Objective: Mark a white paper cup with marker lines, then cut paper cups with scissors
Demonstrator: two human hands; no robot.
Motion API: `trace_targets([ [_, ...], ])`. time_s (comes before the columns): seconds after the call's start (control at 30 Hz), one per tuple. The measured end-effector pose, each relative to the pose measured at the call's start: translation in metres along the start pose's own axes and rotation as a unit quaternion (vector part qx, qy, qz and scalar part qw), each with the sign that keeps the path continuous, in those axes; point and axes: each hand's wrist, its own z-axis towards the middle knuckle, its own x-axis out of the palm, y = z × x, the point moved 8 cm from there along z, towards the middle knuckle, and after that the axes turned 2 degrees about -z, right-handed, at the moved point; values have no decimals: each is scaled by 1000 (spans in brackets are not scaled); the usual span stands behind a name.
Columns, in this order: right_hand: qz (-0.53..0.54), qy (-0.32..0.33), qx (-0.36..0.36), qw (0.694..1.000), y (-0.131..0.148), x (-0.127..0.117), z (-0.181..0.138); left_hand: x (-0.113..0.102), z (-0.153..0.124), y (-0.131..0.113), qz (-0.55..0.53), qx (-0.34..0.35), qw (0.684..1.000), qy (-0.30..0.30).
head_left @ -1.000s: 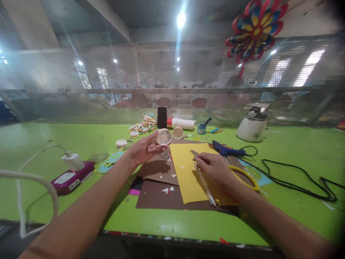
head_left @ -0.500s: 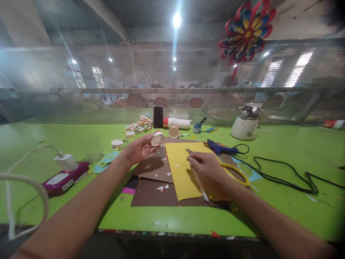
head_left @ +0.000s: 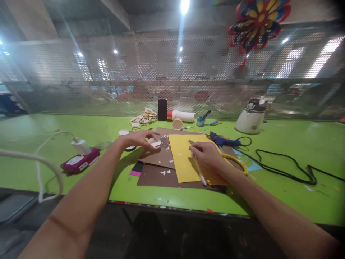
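Observation:
My left hand (head_left: 142, 139) curls its thumb and fingers around a cut-off paper cup bottom (head_left: 155, 144), a shallow white disc with a red-trimmed rim, just above or on the brown paper (head_left: 153, 181). My right hand (head_left: 206, 154) rests over the yellow paper (head_left: 183, 169), its fingertips pinched at the upper end of a slim white pen (head_left: 199, 172). Scissors with yellow handles (head_left: 238, 162) run beneath that hand, their metal tips showing past the fingers. Whether the palm also grips the scissors is hidden. Paper scraps (head_left: 165, 172) lie between the hands.
Several cut cup pieces (head_left: 145, 118) are heaped behind, near a black phone (head_left: 162, 109) and paper cups (head_left: 182, 116). Rightward are a blue glue gun (head_left: 225, 140), its black cord (head_left: 283, 176) and a white kettle (head_left: 250, 117). A purple power strip (head_left: 81, 160) sits left.
My left hand has lowered the cup bottom from a raised, tilted position down to the brown paper. The right hand stays in place on the yellow paper. The view has tilted down.

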Motion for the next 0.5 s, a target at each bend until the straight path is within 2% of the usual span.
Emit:
trace_targets([
  [0.13, -8, -4, 2, 1000, -2, -2, 1, 0, -3, 5, -4, -19, 1000, 3],
  [0.33, -3, -11, 6, 1000, -4, -3, 2, -19, 4, 29, 1, -60, 989, -135],
  [0.5, 8, -17, 19, 1000, -3, -7, 1, -13, 13, 41, 1, -86, 984, -157],
])
